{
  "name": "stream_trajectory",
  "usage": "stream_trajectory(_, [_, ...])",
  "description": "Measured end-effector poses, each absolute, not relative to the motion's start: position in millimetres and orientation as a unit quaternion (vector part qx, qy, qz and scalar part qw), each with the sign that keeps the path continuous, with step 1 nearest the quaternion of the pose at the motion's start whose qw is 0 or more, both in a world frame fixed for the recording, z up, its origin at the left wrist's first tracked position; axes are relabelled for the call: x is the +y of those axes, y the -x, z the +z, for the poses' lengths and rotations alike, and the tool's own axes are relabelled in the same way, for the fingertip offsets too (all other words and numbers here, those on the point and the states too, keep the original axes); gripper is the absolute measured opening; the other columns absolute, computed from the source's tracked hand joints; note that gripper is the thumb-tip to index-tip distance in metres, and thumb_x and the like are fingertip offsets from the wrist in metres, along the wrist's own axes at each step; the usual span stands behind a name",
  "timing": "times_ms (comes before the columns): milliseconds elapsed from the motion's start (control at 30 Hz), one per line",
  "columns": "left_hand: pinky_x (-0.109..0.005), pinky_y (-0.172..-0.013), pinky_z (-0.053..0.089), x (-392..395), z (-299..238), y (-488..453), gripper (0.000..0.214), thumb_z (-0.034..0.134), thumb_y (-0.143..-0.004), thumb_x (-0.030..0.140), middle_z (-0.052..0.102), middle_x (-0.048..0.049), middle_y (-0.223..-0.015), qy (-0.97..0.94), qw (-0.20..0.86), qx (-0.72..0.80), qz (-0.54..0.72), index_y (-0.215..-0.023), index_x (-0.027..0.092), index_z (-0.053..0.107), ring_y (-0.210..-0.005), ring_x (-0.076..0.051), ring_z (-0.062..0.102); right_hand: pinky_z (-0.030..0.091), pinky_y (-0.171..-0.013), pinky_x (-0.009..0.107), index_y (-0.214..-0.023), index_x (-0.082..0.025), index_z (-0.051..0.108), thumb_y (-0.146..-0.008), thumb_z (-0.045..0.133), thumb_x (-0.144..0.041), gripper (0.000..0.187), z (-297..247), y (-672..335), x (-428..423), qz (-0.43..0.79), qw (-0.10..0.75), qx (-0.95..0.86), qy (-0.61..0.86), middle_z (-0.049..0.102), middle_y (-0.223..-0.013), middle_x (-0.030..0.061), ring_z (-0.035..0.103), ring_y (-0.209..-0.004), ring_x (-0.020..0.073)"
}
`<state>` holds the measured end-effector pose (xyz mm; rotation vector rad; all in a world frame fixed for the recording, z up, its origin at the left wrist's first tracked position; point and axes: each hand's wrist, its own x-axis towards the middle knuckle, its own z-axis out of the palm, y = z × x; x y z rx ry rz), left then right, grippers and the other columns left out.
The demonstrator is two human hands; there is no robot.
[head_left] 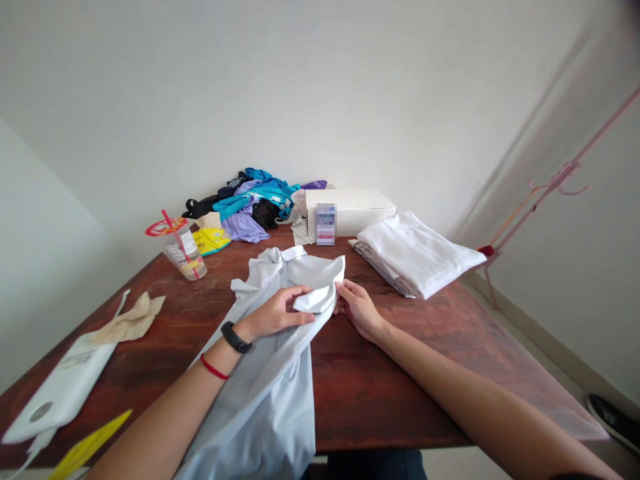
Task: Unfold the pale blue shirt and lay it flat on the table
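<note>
While the pale blue shirt [280, 347] lies lengthwise down the middle of the wooden counter [380, 380], its lower part hangs over the near edge and its collar end points toward the far wall. A folded white flap of it sits between the two hands.

Just to the right, farther back, a stack of folded white cloth [417, 253] rests on the counter, clear of the shirt. Behind the collar stands a white box [353, 208] with a label on its near face; the label is blurred and cannot be read. To the left of the box a heap of mixed clothes [253, 200], teal, lilac and black, is piled against the far edge. A plastic cup [184, 252] with a red straw and a printed label too small to read stands at the far left, a yellow packet [213, 240] just behind it. Nearer on the left lie a beige scrap [131, 320], a white flat device [63, 390] and a yellow strip [87, 447] at the near corner. Nothing lies across the shirt itself.

The left hand [277, 313], wearing a black band and a red string at the wrist, has its fingers [295, 293] curled over the white flap, thumb under it, pinching the cloth. The right hand [357, 308] touches the flap's right edge, its fingers [345, 290] held close together and resting on the fabric and counter.
</note>
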<state>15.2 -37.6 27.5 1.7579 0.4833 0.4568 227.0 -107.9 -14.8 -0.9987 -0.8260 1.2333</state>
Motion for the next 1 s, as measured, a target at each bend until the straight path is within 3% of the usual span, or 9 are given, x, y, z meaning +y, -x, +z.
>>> stream_trajectory(167, [-0.035, -0.091, 0.053, -38.5, 24.9, -20.5, 0.044, 0.083, -0.075, 0.033, 0.072, -0.0092, -0.114, -0.731, 0.616, 0.189, 0.224, -0.113, 0.017, 0.069, -0.102, -0.024, 0.067, 0.035, -0.049, 0.024, -0.08, -0.023, 0.046, -0.079, 0.076, -0.058, 0.046, -17.0, -228.6, -106.8, 0.474, 0.626, -0.402, 0.471, 0.054, -0.054, -0.0074, 0.047, -0.046, 0.0111])
stream_trajectory(367, [-0.028, -0.072, 0.052, -32.8, 16.6, -23.4, 0.019, 0.074, -0.083, 0.031, 0.07, -0.0036, -0.085, -0.718, 0.603, 0.223, 0.267, -0.09, 0.014, 0.07, -0.076, -0.017, 0.064, 0.027, -0.046, 0.024, -0.079, -0.024, 0.042, -0.086, 0.07, -0.056, 0.043, -12.5, -227.8, -114.5, 0.394, 0.609, -0.494, 0.48, 0.046, -0.056, -0.0091, 0.042, -0.044, 0.0099])
stream_trajectory(500, [-0.027, -0.078, 0.05, -32.5, 17.1, -22.3, 0.016, 0.074, -0.082, 0.026, 0.071, -0.0039, -0.091, -0.736, 0.564, 0.224, 0.3, -0.093, 0.015, 0.069, -0.085, -0.018, 0.065, 0.034, -0.053, 0.026, -0.095, -0.023, 0.05, -0.09, 0.067, -0.05, 0.032, -6.8, -220.5, -128.9, 0.348, 0.564, -0.572, 0.483, 0.048, -0.066, -0.0066, 0.044, -0.055, 0.0119])
stream_trajectory(633, [-0.029, -0.086, 0.05, -37.1, 19.2, -22.2, 0.015, 0.07, -0.085, 0.025, 0.071, -0.0059, -0.098, -0.765, 0.536, 0.208, 0.29, -0.097, 0.016, 0.069, -0.093, -0.02, 0.065, 0.034, -0.056, 0.026, -0.105, -0.023, 0.051, -0.085, 0.074, -0.046, 0.038, -2.7, -215.2, -138.7, 0.284, 0.5, -0.647, 0.501, 0.045, -0.064, -0.0081, 0.044, -0.056, 0.0125])
stream_trajectory(800, [-0.032, -0.093, 0.048, -43.2, 21.5, -24.7, 0.014, 0.07, -0.086, 0.026, 0.071, -0.0068, -0.101, -0.791, 0.516, 0.179, 0.276, -0.097, 0.017, 0.069, -0.099, -0.022, 0.064, 0.034, -0.056, 0.025, -0.108, -0.023, 0.05, -0.08, 0.078, -0.041, 0.043, 0.0, -213.0, -141.3, 0.24, 0.449, -0.667, 0.544, 0.045, -0.065, -0.0085, 0.046, -0.057, 0.0125])
stream_trajectory(1000, [-0.034, -0.097, 0.048, -44.8, 20.9, -24.8, 0.02, 0.066, -0.094, 0.035, 0.072, -0.0078, -0.106, -0.804, 0.508, 0.166, 0.261, -0.102, 0.017, 0.072, -0.103, -0.022, 0.065, 0.037, -0.059, 0.026, -0.103, -0.023, 0.054, -0.083, 0.066, -0.023, 0.023, -4.0, -214.2, -138.7, 0.206, 0.45, -0.663, 0.561, 0.051, -0.07, -0.0053, 0.049, -0.061, 0.0141])
